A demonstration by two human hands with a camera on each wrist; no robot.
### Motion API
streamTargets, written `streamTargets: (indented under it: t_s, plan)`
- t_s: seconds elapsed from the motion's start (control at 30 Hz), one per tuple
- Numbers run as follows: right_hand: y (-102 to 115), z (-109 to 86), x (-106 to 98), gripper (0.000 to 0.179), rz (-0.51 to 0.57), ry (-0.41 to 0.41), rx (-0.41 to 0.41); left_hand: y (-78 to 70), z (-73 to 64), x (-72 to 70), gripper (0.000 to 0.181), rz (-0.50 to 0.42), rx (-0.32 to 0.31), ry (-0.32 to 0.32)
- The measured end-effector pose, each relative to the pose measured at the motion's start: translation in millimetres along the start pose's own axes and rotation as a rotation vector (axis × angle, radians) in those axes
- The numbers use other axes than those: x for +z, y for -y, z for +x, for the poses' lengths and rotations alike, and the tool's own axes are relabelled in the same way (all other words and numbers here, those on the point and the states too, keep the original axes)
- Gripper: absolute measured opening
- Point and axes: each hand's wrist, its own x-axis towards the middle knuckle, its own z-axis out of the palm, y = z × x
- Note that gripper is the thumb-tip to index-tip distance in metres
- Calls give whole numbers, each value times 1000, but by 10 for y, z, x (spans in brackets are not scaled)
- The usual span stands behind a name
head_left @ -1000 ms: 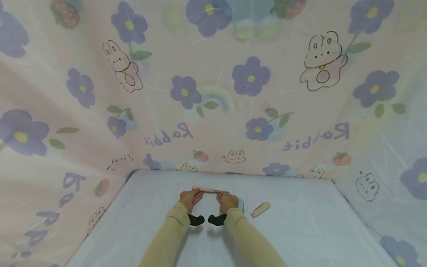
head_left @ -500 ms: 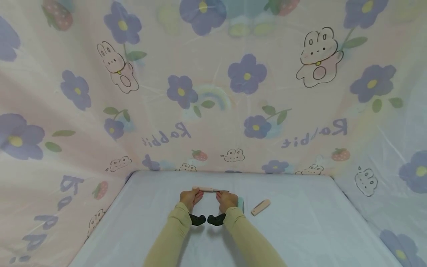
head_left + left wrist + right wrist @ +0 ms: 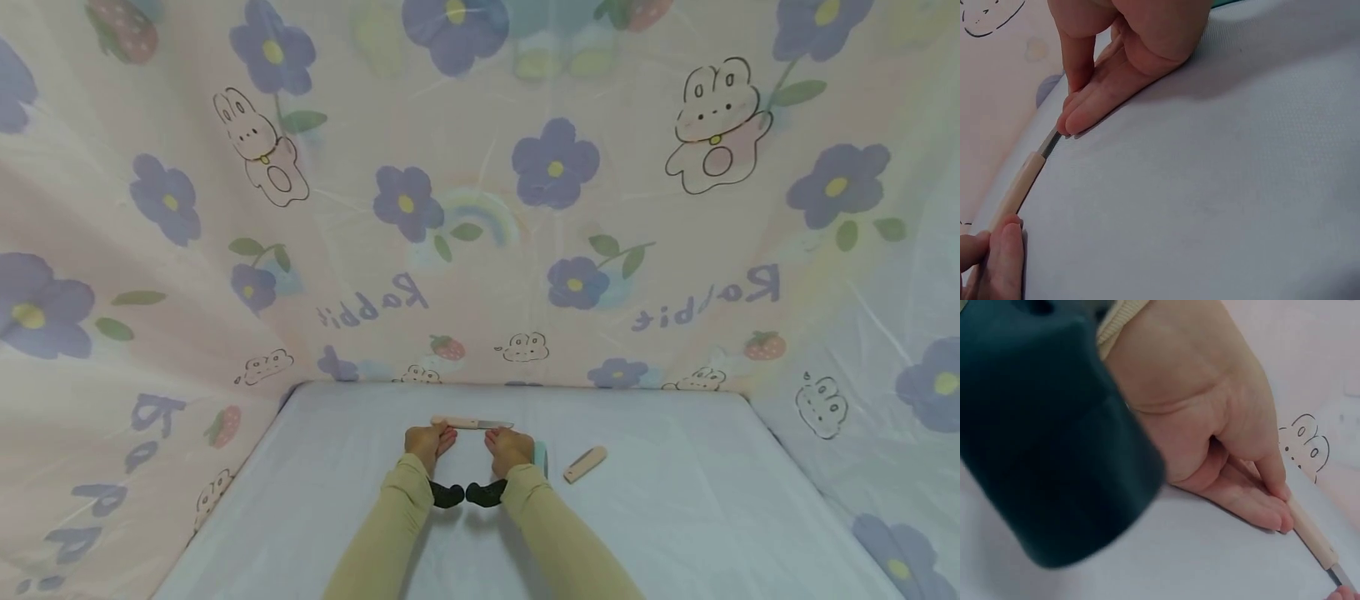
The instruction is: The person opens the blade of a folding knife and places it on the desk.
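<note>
A small knife with a pale pinkish-beige handle lies crosswise between both hands, blade to the right. My left hand pinches the handle between thumb and fingers; this hold fills the right wrist view, where the handle runs to the lower right. At the other end my right hand has its thumb and fingertips on the blade. In the left wrist view those fingers hide the blade's tip, and the metal shows only between them and the handle. Left fingertips appear at the lower left.
On the white table, right of my right hand, lies a beige slotted piece like a knife sheath. Something teal shows beside the right wrist. Dark wrist devices nearly meet between the arms. Patterned fabric walls rise around the table.
The knife has turned slightly, so more of the blade's flat side shows above the right fingers. Both hands keep their places; the head view has shifted a little.
</note>
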Motion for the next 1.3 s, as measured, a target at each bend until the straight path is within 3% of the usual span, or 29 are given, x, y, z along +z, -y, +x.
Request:
streamTargets:
  t_s: [0.2,0.37,0.47,0.63,0.87,0.97,1.13,1.3]
  plan:
    - [-14,-5,-11,27,-31,6,-22,22,20,11,29,1,10,-10]
    - [-55,38,-65,28,-10,26,-8,131,13,28,23,45,65,-37]
    - [-52,66,-127,29,6,71,-16,205,16,64,21,82,125,-23]
    - [-22,57,-221,33,52,231,-35,229,8,95,22,100,190,11]
    - [98,-110,-338,39,72,414,29,199,-60,4,30,2,122,96]
    - [240,-184,-373,38,50,472,8,173,-121,14,34,-44,95,121]
    - [502,-238,-506,37,-33,478,-46,115,-262,162,39,-77,72,173]
    - [717,-212,-703,36,-109,423,-83,47,-437,380,42,23,120,257]
